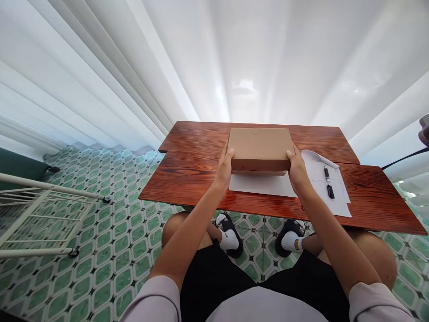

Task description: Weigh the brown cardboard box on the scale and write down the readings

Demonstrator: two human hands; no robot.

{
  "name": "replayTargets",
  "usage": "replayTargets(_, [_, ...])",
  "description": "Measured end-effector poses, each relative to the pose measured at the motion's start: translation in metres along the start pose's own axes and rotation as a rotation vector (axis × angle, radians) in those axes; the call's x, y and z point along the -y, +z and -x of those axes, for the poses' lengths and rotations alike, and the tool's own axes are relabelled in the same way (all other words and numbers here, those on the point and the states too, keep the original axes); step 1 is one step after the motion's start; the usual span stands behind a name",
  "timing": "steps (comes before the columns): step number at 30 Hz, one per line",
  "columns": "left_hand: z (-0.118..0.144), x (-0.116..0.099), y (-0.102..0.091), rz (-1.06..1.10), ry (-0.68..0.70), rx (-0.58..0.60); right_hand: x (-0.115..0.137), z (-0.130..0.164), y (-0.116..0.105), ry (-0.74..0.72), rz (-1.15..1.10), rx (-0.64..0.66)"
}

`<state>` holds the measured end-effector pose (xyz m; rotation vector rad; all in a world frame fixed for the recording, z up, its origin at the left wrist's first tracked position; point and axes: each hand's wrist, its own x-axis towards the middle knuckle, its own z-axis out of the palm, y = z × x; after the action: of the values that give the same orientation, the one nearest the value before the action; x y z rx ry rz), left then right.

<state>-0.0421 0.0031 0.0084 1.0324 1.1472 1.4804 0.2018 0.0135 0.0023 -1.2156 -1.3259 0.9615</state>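
A flat brown cardboard box (259, 144) sits on the reddish wooden table (187, 179), partly over a white sheet (258, 184). My left hand (224, 167) grips the box's left near corner, thumb on top. My right hand (296, 169) grips the right near corner the same way. The box's near edge looks slightly raised above the sheet. To the right lies a printed paper (335, 197) with a black pen (328, 181) resting on it.
White curtains (134, 67) hang behind the table. A white wire rack on wheels (40, 214) stands at the left on the green patterned floor tiles (114, 250). A dark cable and object show at the right edge (424, 129). My knees and sandalled feet are under the table.
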Motion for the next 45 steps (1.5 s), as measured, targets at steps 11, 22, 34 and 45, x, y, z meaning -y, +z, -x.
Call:
replayTargets(11, [0.013, -0.039, -0.107, 0.022, 0.089, -0.250, 0.051, -0.002, 0.119, 0.053, -0.144, 0.174])
replayTargets(22, [0.026, -0.029, -0.184, 0.034, 0.110, -0.504, 0.032, 0.006, 0.211, 0.099, -0.130, 0.325])
replayTargets(34, [0.028, -0.013, -0.196, 0.047, 0.115, -0.570, 0.023, 0.014, 0.221, 0.092, -0.111, 0.335])
replayTargets(45, [0.035, -0.016, -0.200, -0.373, 0.329, -0.665, 0.027, 0.014, 0.201, 0.094, -0.014, 0.418])
